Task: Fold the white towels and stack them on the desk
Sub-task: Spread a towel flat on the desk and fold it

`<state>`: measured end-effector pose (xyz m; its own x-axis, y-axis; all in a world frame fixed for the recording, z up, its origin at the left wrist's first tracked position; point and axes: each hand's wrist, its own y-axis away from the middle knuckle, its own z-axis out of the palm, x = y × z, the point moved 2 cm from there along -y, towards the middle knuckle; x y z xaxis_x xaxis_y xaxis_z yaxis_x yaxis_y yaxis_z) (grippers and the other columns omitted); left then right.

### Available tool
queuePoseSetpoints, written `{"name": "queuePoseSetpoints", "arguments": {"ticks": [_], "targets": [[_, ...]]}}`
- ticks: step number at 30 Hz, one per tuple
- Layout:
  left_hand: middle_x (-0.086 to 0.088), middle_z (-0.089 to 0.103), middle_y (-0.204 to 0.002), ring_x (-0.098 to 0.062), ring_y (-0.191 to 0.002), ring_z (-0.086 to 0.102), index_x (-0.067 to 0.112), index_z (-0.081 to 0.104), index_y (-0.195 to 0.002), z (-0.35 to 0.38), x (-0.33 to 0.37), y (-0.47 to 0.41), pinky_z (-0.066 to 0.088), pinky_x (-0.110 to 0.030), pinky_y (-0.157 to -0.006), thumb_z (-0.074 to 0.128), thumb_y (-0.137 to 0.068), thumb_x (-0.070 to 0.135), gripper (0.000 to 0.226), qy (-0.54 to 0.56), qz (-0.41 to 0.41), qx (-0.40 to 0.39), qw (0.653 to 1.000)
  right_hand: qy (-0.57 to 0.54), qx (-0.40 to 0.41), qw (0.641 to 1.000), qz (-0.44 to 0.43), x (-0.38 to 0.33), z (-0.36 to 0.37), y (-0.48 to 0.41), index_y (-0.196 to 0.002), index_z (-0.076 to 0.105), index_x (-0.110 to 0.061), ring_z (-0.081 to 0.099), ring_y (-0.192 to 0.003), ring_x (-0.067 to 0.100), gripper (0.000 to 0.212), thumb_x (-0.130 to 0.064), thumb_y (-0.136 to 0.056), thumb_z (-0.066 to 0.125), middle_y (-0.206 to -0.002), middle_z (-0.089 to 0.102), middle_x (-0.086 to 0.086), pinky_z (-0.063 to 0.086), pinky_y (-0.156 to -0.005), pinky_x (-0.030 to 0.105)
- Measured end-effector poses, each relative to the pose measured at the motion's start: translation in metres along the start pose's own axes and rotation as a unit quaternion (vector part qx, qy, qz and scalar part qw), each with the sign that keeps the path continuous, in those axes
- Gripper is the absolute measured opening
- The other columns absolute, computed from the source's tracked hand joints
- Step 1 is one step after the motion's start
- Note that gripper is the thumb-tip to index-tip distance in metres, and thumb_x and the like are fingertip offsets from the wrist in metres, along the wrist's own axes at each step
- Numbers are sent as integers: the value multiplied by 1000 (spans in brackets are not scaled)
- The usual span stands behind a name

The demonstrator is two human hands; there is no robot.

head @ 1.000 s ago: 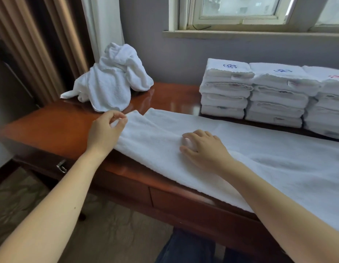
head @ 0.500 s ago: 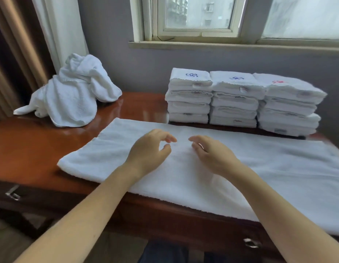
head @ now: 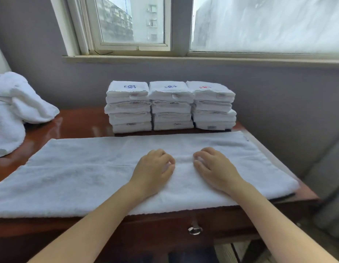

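A long white towel (head: 85, 173) lies flat across the front of the wooden desk (head: 83, 126), folded lengthwise. My left hand (head: 153, 168) and my right hand (head: 214, 166) rest side by side on its middle, fingers loosely bent with the tips on the cloth and a narrow gap between the hands. Behind the towel, three stacks of folded white towels (head: 170, 105) stand against the wall. Two top towels carry blue embroidery and the right one carries red. A heap of unfolded white towels (head: 14, 111) sits at the desk's far left.
The desk's right edge (head: 305, 188) ends just past the towel's end. A drawer with a metal pull (head: 194, 229) is below the front edge. A grey wall and a window sill (head: 183, 58) rise behind the stacks. A curtain hangs at the far right.
My left hand has left the towel's left end and come to the middle beside my right hand. Both hands have settled onto the cloth. My view has swung right and centred on the stacks.
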<state>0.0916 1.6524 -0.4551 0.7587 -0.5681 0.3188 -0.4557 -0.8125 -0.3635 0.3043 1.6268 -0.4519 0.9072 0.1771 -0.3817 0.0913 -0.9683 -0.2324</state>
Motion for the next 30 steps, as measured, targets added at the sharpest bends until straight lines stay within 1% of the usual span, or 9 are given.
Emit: {"name": "queuePoseSetpoints", "arguments": {"ticks": [3, 7, 11, 14, 18, 22, 24, 27, 30], "targets": [[15, 55, -104, -7, -101, 49, 27, 65, -105, 3, -5, -8, 41, -28, -89, 46, -100, 33, 20, 18, -23, 2, 1000, 23, -16, 1000, -5, 11, -1, -8, -137, 52, -28, 41, -130, 14, 43, -47, -101, 40, -142, 47, -9, 27, -113, 36], [17, 53, -105, -6, -104, 48, 28, 65, -107, 8, -4, -23, 39, -26, -90, 44, -101, 35, 24, 28, -42, 0, 999, 81, -100, 990, 49, 35, -4, -20, -153, 23, -38, 3, -151, 13, 62, -64, -98, 23, -164, 12, -8, 0, -123, 44], [18, 53, -111, -5, -111, 47, 32, 65, -110, 11, -9, -26, 36, -25, -93, 44, -100, 36, 23, 41, -56, -9, 998, 118, -108, 983, 94, 52, -6, -21, -156, 9, -39, -6, -152, 16, 76, -76, -90, 13, -165, -1, -6, -4, -122, 47], [18, 48, -129, -6, -125, 41, 37, 58, -123, 12, -11, -19, 33, -29, -104, 41, -101, 40, 28, 22, -48, -43, 998, 130, -104, 980, 108, 57, -5, -20, -156, 6, -38, -8, -152, 18, 79, -79, -88, 11, -165, -3, -6, -6, -122, 49], [14, 14, -163, -6, -150, 6, 42, 27, -151, 14, -13, -6, 4, -36, -123, 25, -98, 60, 57, -45, -31, -128, 990, 134, -104, 979, 111, 57, -2, -19, -156, 5, -39, -9, -152, 19, 79, -79, -88, 11, -165, -5, -6, -6, -121, 51], [14, -12, -163, -5, -149, -15, 43, 5, -156, 11, -11, 0, -8, -44, -122, 4, -77, 88, 91, -88, -35, -195, 976, 127, -103, 980, 117, 56, -3, -17, -156, 7, -39, -8, -152, 19, 78, -78, -88, 12, -165, -3, -6, -5, -121, 51], [9, 2, -165, -10, -151, -1, 41, 15, -155, 8, -7, -7, 3, -43, -123, 11, -81, 86, 87, -97, -39, -184, 977, 122, -93, 981, 120, 54, -4, -19, -156, 14, -37, -1, -152, 20, 75, -75, -91, 18, -165, 4, -5, -1, -122, 50], [7, 44, -146, -13, -136, 36, 35, 48, -139, 1, 1, -34, 35, -36, -107, 30, -94, 67, 57, -80, -51, -90, 991, 122, -14, 985, 118, 52, -15, -27, -140, 48, -29, 34, -138, 23, 60, -64, -94, 32, -149, 41, 0, 28, -109, 43], [10, 48, -139, -11, -132, 39, 31, 52, -134, 2, 10, -68, 40, -35, -101, 42, -98, 55, 44, -35, -54, -68, 996, 81, 35, 988, 129, 60, -28, -42, -132, 57, -25, 45, -126, 20, 46, -50, -97, 41, -133, 54, -2, 37, -97, 38]]}}
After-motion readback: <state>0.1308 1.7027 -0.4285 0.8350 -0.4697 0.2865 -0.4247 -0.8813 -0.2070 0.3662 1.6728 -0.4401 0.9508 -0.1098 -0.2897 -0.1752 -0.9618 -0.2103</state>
